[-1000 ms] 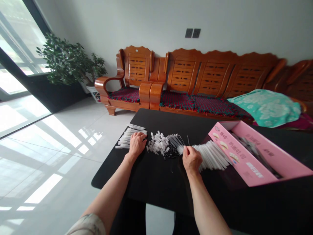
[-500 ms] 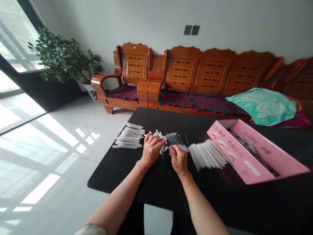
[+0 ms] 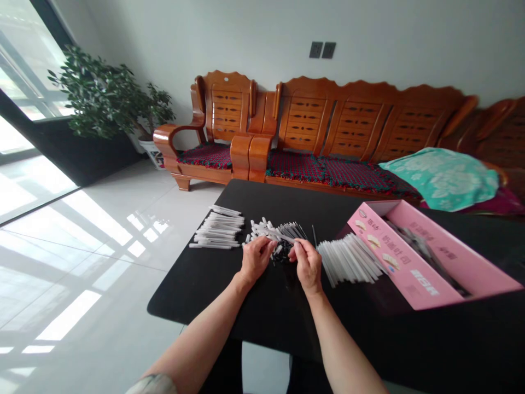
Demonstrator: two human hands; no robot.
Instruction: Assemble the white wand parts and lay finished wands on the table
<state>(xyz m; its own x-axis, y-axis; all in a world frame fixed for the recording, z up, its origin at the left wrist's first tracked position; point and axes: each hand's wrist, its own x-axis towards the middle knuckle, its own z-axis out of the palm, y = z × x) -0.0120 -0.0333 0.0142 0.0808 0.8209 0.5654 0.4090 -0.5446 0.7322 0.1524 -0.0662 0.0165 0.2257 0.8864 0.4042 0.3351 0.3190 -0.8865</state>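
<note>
Between my two hands runs a slim white pen [image 3: 283, 236], level above the table. My left hand [image 3: 256, 257] pinches its left end, and my right hand [image 3: 307, 264] is closed round its right end. Beneath and behind it lie a pile of short white caps [image 3: 262, 225], small black pieces [image 3: 282, 253] and a row of thin dark refills [image 3: 292, 230]. White pens [image 3: 219, 229] lie stacked to the left of my left hand. Several pale tubes [image 3: 348, 259] are spread to the right of my right hand.
A pink box [image 3: 410, 268] with dark contents stands on the right of the black table [image 3: 197, 284]. Beyond the table are a wooden sofa [image 3: 305, 115] with a turquoise cloth [image 3: 447, 178], and a potted plant [image 3: 106, 98].
My left hand has moved down and closed at the pen's end. My right hand has shifted slightly right, and the white pen now shows stretched between both hands.
</note>
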